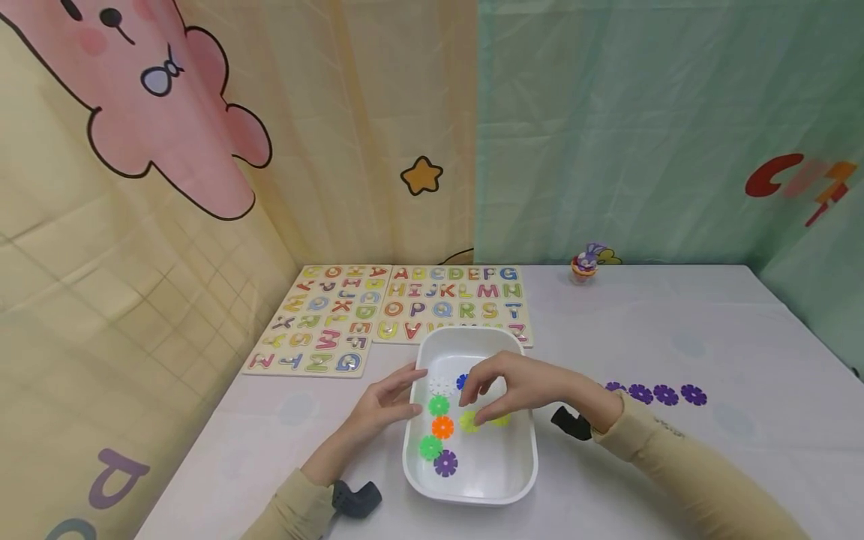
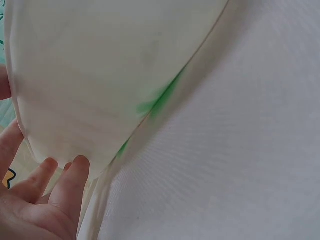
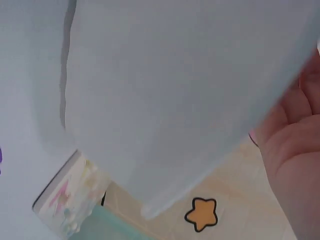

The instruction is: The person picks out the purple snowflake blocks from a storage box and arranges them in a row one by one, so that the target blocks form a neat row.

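A white plastic tray [image 1: 472, 491] holds several snowflake discs: a purple disc [image 1: 445, 463], an orange disc [image 1: 442, 427], green discs, a white one, a blue disc [image 1: 462, 382] and yellow discs. My left hand [image 1: 385, 401] is at the tray's left rim with fingers and thumb apart; in the left wrist view its fingertips [image 2: 80, 162] touch the tray's outer wall. My right hand [image 1: 516, 384] hangs over the tray with bent fingers and a gap between thumb and fingers. Its thumb tip is beside a yellow disc [image 1: 469, 421]; nothing shows in its grasp.
Two wooden alphabet boards [image 1: 307, 322] lie behind and left of the tray. A row of purple discs [image 1: 665, 395] lies on the table to the right, partly behind my right forearm. A small rabbit figure in a cup [image 1: 584, 266] stands at the back edge, before the curtains.
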The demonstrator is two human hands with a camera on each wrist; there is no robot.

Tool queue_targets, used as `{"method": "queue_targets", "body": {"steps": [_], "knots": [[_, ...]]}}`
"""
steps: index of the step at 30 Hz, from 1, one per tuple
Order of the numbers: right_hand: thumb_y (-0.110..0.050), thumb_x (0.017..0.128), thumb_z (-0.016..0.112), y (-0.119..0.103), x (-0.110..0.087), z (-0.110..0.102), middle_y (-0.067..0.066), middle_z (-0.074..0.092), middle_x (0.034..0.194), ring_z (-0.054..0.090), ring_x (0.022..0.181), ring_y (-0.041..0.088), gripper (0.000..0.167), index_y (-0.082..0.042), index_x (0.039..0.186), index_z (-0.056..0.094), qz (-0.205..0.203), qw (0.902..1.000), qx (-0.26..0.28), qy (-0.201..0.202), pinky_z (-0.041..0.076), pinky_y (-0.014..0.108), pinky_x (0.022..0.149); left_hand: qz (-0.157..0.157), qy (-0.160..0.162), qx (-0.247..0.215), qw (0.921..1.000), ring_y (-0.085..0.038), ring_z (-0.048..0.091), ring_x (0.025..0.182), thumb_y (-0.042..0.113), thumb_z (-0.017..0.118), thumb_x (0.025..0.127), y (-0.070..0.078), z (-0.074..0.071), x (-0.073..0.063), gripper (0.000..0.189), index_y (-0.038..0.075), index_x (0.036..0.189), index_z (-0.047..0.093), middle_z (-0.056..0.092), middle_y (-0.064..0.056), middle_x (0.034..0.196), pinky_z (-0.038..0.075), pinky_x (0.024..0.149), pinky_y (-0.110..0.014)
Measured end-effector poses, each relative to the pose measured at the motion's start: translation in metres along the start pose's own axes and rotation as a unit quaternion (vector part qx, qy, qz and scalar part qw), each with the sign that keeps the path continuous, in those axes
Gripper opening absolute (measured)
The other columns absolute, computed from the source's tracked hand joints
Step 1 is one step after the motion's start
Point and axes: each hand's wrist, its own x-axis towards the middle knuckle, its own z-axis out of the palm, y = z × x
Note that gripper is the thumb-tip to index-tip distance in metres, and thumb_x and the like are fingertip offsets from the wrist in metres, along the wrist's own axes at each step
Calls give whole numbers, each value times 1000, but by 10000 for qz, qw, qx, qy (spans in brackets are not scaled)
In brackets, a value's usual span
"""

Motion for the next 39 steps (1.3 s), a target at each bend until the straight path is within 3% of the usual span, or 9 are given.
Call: {"method": "queue_targets", "body": {"steps": [6,19,32,39], "knots": [[-24,79,76,4,18,17,-3,69,95,59,91,2,24,-11,99,70,147,9987,72,-485,51,25,86,-17,18,25,10000,-34,30,136,15,67,83,0,0,0,54,12,135,52,22,-9,154,27,106,-57],[-19,75,78,13,40,41,-14,67,90,60,86,2,23,-14,96,71,439,9928,100,-1109,51,19,81,129,-62,133,9998,-36,28,136,12,66,83,-3,-2,1,55,9,135,50,21,-13,154,26,107,-55],[-16,76,78,18,48,52,-18,66,82,59,75,-1,19,-16,94,74,422,9860,-89,-1608,51,17,66,142,-29,133,9998,-36,29,135,13,67,82,-1,-1,1,56,11,135,50,21,-13,154,27,107,-54],[-15,75,78,16,48,54,-19,65,80,57,73,-2,18,-17,93,74,507,9864,-299,-1536,50,16,66,146,-9,171,9997,-36,29,136,13,67,83,-2,0,0,55,10,135,50,20,-13,154,27,107,-53]]}}
